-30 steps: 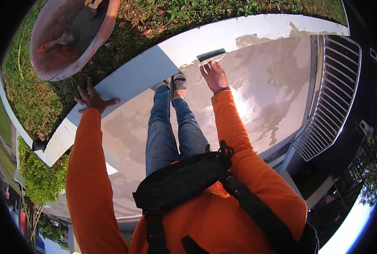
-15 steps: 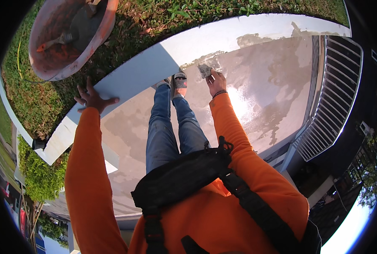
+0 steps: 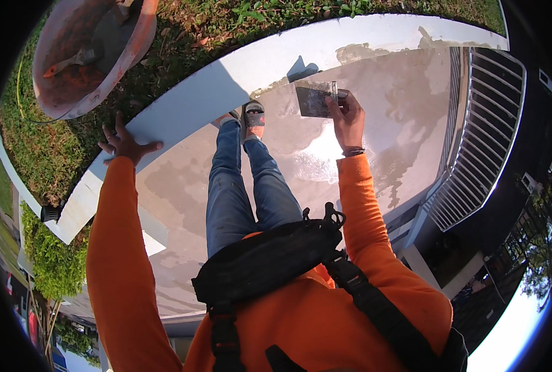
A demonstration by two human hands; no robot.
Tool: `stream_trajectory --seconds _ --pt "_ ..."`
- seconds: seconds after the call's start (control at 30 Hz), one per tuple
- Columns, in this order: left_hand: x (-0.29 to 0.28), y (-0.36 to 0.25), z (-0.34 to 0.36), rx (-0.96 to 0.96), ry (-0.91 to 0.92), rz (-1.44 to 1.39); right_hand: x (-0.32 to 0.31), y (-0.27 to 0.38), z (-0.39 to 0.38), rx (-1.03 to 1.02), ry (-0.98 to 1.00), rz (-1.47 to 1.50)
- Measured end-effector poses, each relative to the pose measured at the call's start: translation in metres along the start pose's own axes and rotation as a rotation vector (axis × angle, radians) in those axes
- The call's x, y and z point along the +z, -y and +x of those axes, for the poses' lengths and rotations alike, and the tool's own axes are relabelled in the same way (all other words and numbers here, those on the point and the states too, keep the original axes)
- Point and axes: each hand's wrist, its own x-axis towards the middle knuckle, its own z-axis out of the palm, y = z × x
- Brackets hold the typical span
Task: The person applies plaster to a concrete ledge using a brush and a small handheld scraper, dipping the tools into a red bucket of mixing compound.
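My right hand (image 3: 348, 118) pinches a flat, square, dark grey scraper (image 3: 313, 99) with a lighter edge, between thumb and fingers. It is lifted off the pale, damp-patched surface (image 3: 406, 105), and a dark shadow falls on the white ledge just beyond it. Fingers spread, my left hand (image 3: 127, 147) leans on the white ledge (image 3: 183, 115) where it meets the grass. Grey smears of wet-looking material (image 3: 356, 53) mark the ledge's near edge. My feet (image 3: 252, 121) stand close to that edge, left of the scraper.
Beyond the ledge at the upper left, a worn orange-pink basin (image 3: 141, 53) sits on the grass, holding a paintbrush (image 3: 71, 62) and grey material. A metal railing (image 3: 484, 136) curves along the right. A leafy bush (image 3: 53, 254) grows at the lower left.
My right hand has lifted the scraper from the ledge's near edge and drawn it back to the right. My left hand stays on the ledge. The view has shifted slightly.
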Motion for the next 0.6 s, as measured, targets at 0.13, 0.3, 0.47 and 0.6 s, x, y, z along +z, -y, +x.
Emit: stream_trajectory --seconds 0.13,0.3,0.47,0.6 --pt "0.0 0.0 0.0 0.003 -0.006 0.001 -0.005 -0.002 0.031 -0.076 -0.074 -0.169" --pt "-0.004 -0.002 -0.005 0.022 -0.016 -0.01 -0.02 -0.023 0.04 0.05 -0.268 0.235" --pt "-0.004 -0.006 -0.004 -0.02 0.007 0.036 -0.006 -0.044 0.006 0.335 -0.247 0.977" --pt "-0.007 -0.004 -0.007 -0.025 0.011 0.026 0.029 -0.069 -0.012 0.467 0.03 1.228"
